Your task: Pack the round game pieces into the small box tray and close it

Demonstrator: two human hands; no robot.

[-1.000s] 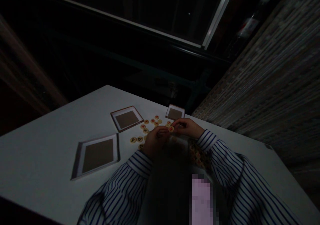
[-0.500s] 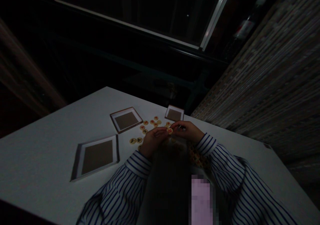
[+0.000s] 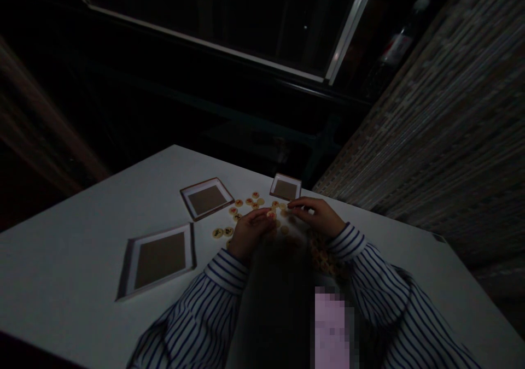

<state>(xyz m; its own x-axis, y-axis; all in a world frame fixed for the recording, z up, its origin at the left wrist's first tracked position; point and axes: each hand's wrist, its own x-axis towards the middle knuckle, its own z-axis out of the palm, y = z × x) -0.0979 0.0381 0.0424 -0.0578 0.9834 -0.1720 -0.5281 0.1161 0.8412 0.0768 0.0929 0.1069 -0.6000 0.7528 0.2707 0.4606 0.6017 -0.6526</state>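
Observation:
Between the thumb and fingers of my left hand [image 3: 251,231] is a round Chinese chess piece [image 3: 271,215] with a red character. My right hand [image 3: 318,216] is just to the right, fingers stretched out and a little apart, its fingertips beside a pale piece [image 3: 283,206] on the table; whether they touch it I cannot tell. Several red-marked pieces [image 3: 249,201] lie beyond my left hand. Black-marked pieces [image 3: 228,231] rest to its left. A darker heap of pieces [image 3: 322,257] is partly hidden by my right forearm.
On the white table [image 3: 82,232] are three shallow framed trays: a large one [image 3: 192,243] nearest, a middle one [image 3: 186,200] behind it, and a small one [image 3: 273,182] at the far edge. A bead curtain [image 3: 422,117] hangs on the right. A bottle [image 3: 397,49] stands beyond the table.
My right hand has moved away to the right from the red-marked piece, which stays in my left hand. More of the pieces between the hands show now.

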